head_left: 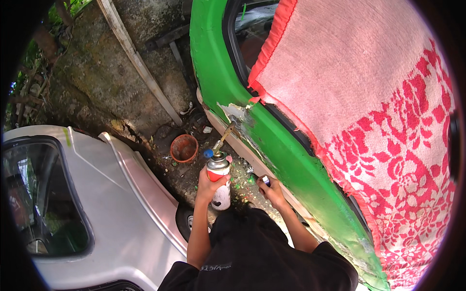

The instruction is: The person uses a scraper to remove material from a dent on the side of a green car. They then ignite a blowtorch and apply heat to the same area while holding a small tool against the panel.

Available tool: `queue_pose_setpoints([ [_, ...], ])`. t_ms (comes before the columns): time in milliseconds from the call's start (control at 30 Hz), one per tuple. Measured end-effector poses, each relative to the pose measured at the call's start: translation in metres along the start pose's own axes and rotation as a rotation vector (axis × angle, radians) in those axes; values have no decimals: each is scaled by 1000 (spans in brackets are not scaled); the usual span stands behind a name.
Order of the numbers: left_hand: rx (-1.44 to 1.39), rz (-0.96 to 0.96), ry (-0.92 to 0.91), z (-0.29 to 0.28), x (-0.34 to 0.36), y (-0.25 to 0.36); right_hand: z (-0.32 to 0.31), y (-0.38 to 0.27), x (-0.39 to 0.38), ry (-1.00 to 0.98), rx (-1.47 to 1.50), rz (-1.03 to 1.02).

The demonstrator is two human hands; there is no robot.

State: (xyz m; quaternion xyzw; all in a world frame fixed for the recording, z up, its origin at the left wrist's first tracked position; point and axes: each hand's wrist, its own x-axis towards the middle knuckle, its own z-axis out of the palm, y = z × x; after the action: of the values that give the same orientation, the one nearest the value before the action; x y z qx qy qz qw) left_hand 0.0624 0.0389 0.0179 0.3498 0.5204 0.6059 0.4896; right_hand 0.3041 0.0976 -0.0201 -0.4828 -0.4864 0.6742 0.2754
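Observation:
My left hand (209,184) is wrapped round a gas torch, a white and red can (221,196) with a brass burner head (224,138) and a blue knob (208,153). The can stands roughly upright in my grip. Its burner tube points toward the lower body of a green vehicle (272,131), where a patch of bare, peeling paint (237,114) shows. To the right, my right hand (274,191) is closed on a small dark blue object with a white end (266,180); its exact kind is unclear. No flame can be made out at the burner.
A silver car (111,189) stands close on my left. Beyond the torch, an orange-brown plant pot (184,149) sits on ground strewn with green paint flakes. A red and white patterned towel (359,97) drapes over the green vehicle. A long plank (138,63) leans by the mossy wall (92,72).

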Motion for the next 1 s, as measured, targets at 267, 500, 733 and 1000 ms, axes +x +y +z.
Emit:
queue_pose_setpoints([
  [267, 6, -17, -1, -11, 3, 7, 3, 8, 3, 43, 22, -60],
  [500, -38, -20, -17, -30, 6, 14, 10, 20, 15, 90, -31, -136],
  [733, -59, -66, -112, -36, 8, 17, 16, 12, 9, 140, 238, 135],
  [1000, -93, -19, -97, -30, 15, 24, 21, -20, 6, 107, 114, -194],
])
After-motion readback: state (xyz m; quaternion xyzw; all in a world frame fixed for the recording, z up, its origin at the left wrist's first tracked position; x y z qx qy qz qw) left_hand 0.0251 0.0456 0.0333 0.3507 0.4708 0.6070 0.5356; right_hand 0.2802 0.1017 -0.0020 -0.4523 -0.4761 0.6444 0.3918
